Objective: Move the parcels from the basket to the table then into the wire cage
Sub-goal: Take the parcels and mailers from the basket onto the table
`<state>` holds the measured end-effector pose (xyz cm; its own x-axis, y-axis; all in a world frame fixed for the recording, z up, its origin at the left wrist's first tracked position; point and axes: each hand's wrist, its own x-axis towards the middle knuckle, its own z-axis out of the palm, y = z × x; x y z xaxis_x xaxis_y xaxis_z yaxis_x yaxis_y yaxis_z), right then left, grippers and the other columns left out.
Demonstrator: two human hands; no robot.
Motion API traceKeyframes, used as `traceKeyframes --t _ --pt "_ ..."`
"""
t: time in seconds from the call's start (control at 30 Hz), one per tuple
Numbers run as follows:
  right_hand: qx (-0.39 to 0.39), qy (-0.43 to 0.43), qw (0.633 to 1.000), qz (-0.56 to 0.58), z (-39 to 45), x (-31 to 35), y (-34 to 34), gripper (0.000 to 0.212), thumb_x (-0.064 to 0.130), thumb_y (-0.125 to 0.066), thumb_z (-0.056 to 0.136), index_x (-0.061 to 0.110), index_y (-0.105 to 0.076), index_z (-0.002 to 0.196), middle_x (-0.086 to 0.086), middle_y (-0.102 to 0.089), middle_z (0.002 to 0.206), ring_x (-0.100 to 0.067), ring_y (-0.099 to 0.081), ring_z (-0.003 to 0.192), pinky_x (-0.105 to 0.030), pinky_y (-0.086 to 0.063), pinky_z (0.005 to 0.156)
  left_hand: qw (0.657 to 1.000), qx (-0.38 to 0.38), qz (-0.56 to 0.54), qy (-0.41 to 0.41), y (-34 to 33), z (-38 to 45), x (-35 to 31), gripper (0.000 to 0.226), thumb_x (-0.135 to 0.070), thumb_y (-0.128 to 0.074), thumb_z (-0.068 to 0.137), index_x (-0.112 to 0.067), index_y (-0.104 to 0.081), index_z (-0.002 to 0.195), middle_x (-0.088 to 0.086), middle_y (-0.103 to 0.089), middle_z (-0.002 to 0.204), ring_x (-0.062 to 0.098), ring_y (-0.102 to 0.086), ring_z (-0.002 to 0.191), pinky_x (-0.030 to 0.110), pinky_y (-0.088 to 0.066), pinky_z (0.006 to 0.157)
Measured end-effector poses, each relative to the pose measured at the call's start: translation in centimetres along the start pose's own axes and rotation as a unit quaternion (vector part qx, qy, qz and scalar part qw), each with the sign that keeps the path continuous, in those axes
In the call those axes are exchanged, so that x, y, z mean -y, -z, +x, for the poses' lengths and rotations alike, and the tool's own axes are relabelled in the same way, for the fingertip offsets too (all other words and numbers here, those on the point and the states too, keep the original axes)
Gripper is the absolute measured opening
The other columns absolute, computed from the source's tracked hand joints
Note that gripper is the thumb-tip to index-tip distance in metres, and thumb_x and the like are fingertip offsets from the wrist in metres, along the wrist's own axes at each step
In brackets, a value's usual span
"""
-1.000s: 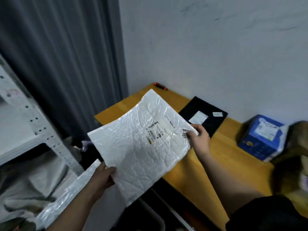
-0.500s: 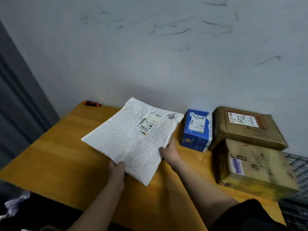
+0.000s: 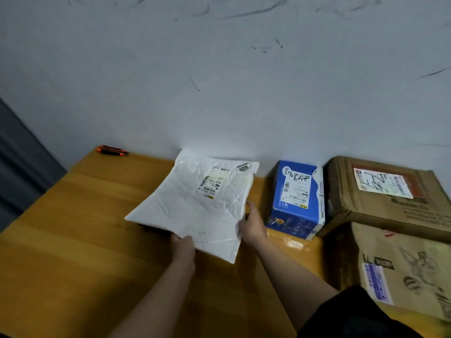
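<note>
White parcel [image 3: 195, 208], pinched at its near edge by the left hand [image 3: 184, 247] and at its right edge by the right hand [image 3: 251, 228], low over the counter [image 3: 73, 228]: lay flat, label up, beside the blue box [image 3: 296, 198].

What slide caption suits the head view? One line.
Both hands lower a white mailer onto the wooden table beside a blue box.

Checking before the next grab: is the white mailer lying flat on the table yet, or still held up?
Still held. The left hand grips the white mailer at its near edge, the right hand its side; whether its far end touches the table cannot be told.
</note>
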<state>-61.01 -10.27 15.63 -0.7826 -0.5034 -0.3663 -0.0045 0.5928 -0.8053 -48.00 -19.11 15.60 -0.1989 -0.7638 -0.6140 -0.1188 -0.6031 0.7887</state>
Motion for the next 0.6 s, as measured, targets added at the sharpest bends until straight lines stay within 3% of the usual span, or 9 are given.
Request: traceKeyframes --t 0.13,0.2,0.3,0.5,0.6 --pt "-0.010 -0.010 1.000 -0.016 2.0 -0.6 -0.8 0.064 0.007 -0.047 0.094 0.030 -0.027 0.150 -0.007 -0.056 0.133 -0.029 -0.057 0.113 -0.043 -0.049 0.093 0.997 0.019 0.065 0.035 0.1 1.3 0.1 0.054 0.004 -0.031 0.094 -0.017 -0.031 0.144 0.012 -0.045 0.136 0.034 -0.046 0.120 0.049 -0.042 0.102" --pt "-0.009 -0.026 0.999 -0.017 2.7 -0.8 -1.0 0.065 0.005 -0.045 0.094 0.029 -0.024 0.151 -0.010 -0.055 0.133 -0.031 -0.057 0.113 -0.043 -0.048 0.093 0.992 0.032 0.099 0.074 0.3 1.8 0.0 0.037 -0.001 -0.031 0.097 -0.017 -0.040 0.129 0.009 -0.051 0.116 0.029 -0.052 0.098 0.041 -0.049 0.083" --pt "0.011 -0.051 0.999 -0.013 3.2 -1.2 -1.0 0.065 0.005 -0.046 0.094 0.024 -0.021 0.152 -0.013 -0.055 0.132 -0.033 -0.055 0.115 -0.043 -0.048 0.094 0.975 0.054 0.187 0.103 1.0 2.1 -0.2 0.019 -0.009 -0.032 0.099 -0.017 -0.041 0.114 0.006 -0.050 0.089 0.020 -0.051 0.074 0.031 -0.043 0.064" --pt "0.049 -0.066 0.994 -0.078 2.6 -1.6 -0.7 0.061 0.016 -0.055 0.096 0.009 -0.025 0.148 -0.016 -0.046 0.141 -0.033 -0.051 0.123 -0.030 -0.042 0.089 0.952 0.068 0.263 0.141 3.3 2.4 -0.5 0.031 -0.022 -0.036 0.102 -0.006 -0.045 0.126 0.011 -0.057 0.085 0.021 -0.053 0.071 0.030 -0.042 0.062" --pt "0.001 -0.006 0.990 -0.142 0.9 -0.6 -0.8 0.056 0.018 -0.056 0.094 0.012 -0.034 0.145 -0.012 -0.042 0.143 -0.030 -0.047 0.127 -0.036 -0.041 0.103 0.951 0.072 0.265 0.144 5.2 1.6 -0.8 0.034 -0.025 -0.039 0.102 -0.007 -0.043 0.130 0.012 -0.058 0.097 0.024 -0.056 0.081 0.033 -0.044 0.073"
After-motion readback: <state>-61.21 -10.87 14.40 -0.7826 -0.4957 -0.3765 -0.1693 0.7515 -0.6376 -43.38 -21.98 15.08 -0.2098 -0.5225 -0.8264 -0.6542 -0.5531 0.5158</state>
